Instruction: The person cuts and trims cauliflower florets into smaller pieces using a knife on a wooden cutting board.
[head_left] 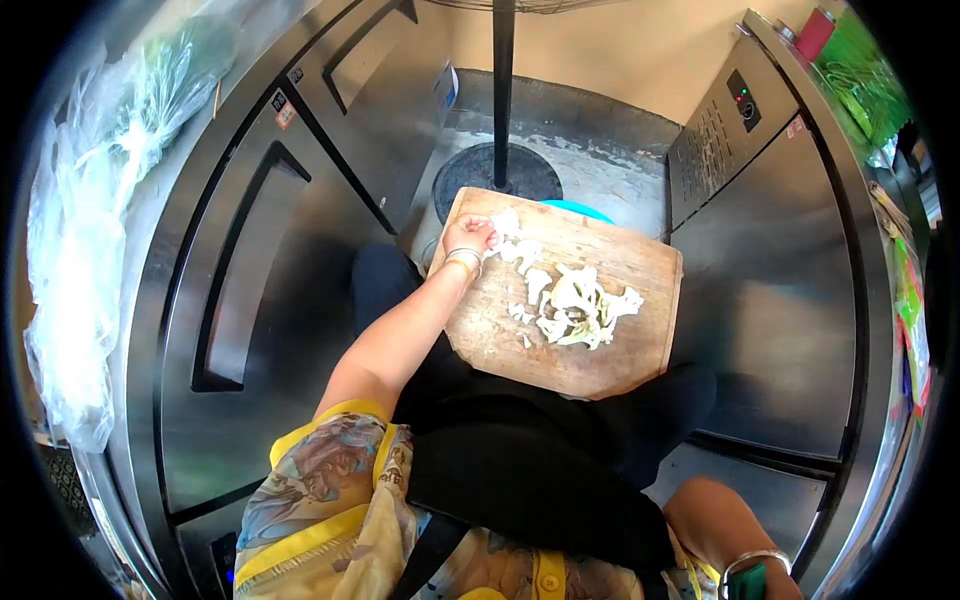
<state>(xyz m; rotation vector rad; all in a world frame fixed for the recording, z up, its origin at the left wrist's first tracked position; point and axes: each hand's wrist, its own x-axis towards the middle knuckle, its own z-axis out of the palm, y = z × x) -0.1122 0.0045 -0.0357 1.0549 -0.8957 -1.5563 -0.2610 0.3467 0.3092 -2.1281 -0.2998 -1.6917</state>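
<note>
Pale cut cauliflower (585, 305) lies in a loose heap on the wooden cutting board (610, 375), which rests across the lap. Smaller cauliflower pieces (528, 255) trail from the heap toward the board's upper left. There my left hand (472, 235) is closed, its fingers curled beside the pieces; what is inside them, if anything, is hidden. At the bottom right edge my right hand (780, 588) shows only in part, beyond a silver bracelet. A dark green object (745, 582) is by that wrist, and the fingers are out of sight.
Steel cabinets (235, 300) with dark handles line the left, and another steel unit (765, 290) stands on the right. Past the board a black pole (503, 100) rises from a round base (455, 180). A blue rim (578, 210) peeks out behind the board. Plastic bags (85, 260) hang at far left.
</note>
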